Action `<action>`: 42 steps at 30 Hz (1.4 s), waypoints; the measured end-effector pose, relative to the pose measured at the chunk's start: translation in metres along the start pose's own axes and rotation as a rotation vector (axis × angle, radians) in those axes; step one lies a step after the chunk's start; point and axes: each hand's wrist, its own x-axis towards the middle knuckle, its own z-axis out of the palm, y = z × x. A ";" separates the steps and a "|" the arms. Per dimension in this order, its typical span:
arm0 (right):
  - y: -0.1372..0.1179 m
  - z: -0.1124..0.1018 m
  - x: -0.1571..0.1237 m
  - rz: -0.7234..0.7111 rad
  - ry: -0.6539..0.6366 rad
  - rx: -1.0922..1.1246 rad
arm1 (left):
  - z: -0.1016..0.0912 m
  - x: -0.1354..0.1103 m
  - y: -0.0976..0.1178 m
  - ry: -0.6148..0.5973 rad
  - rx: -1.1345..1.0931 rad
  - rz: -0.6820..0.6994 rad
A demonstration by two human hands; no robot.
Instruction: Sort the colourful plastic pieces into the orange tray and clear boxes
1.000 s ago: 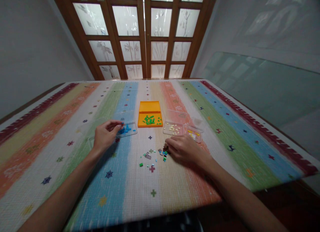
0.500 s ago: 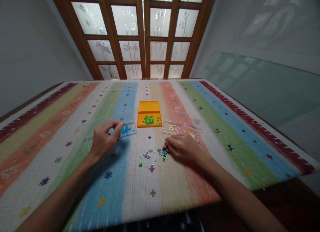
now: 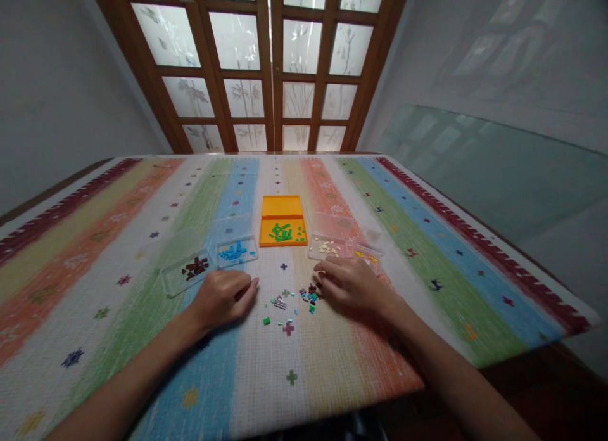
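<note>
Two bare hands over a striped woven tablecloth (image 3: pixel 289 403). Left hand (image 3: pixel 221 301): fingers curled, thumb near the index finger, between the clear plastic box of dark brown pieces (image 3: pixel 171 281) and the loose parts; cannot tell whether it pinches anything. Right hand (image 3: pixel 351 286): fingers bent down at the edge of a mixed pile of tiny coloured plastic pieces (image 3: pixel 311 293); contents of its grip hidden. Grey ribbed pieces (image 3: pixel 280 303) and a small green block (image 3: pixel 266 321) lie left of the pile. Beyond stands an open orange plastic case (image 3: pixel 282 206) holding green bits. Step in hand, judged: picking single pieces from the pile. Next move appears to call for a fine fingertip pinch, neighbours undisturbed.
</note>
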 end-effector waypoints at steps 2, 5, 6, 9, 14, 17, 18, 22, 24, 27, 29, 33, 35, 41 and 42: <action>-0.003 -0.001 0.000 0.003 -0.019 0.064 | 0.002 -0.003 -0.003 -0.025 0.030 0.013; -0.007 -0.004 0.000 0.002 -0.082 0.116 | 0.005 -0.005 -0.006 -0.059 0.056 0.017; -0.008 -0.004 0.000 0.000 -0.108 0.124 | 0.005 -0.006 -0.007 -0.070 0.062 0.022; -0.009 -0.007 -0.001 -0.005 -0.167 0.153 | 0.007 -0.008 -0.008 -0.097 0.078 0.041; -0.007 -0.011 -0.002 -0.015 -0.227 0.230 | 0.007 -0.011 -0.008 -0.110 0.086 0.053; -0.007 -0.010 -0.001 -0.028 -0.240 0.256 | 0.006 -0.010 -0.008 -0.102 0.080 0.049; -0.006 -0.010 -0.001 -0.034 -0.236 0.262 | 0.006 -0.010 -0.008 -0.098 0.076 0.046; -0.003 -0.007 -0.002 -0.057 -0.237 0.267 | 0.005 -0.010 -0.008 -0.096 0.051 0.036; -0.002 -0.006 -0.002 -0.058 -0.241 0.261 | 0.005 -0.010 -0.007 -0.103 0.054 0.040; -0.002 -0.008 -0.002 -0.048 -0.226 0.279 | 0.005 -0.010 -0.007 -0.104 0.070 0.056; -0.002 -0.011 -0.002 -0.037 -0.195 0.292 | 0.005 -0.010 -0.008 -0.103 0.079 0.066; -0.001 -0.018 -0.001 -0.023 -0.134 0.315 | 0.004 -0.010 -0.008 -0.111 0.073 0.068; 0.000 -0.020 -0.001 -0.021 -0.107 0.340 | 0.005 -0.010 -0.008 -0.121 0.072 0.059; -0.002 -0.016 -0.003 0.036 -0.097 0.431 | 0.006 -0.011 -0.008 -0.141 0.058 0.060; -0.004 -0.015 -0.003 0.017 -0.116 0.432 | 0.006 -0.011 -0.008 -0.140 0.056 0.066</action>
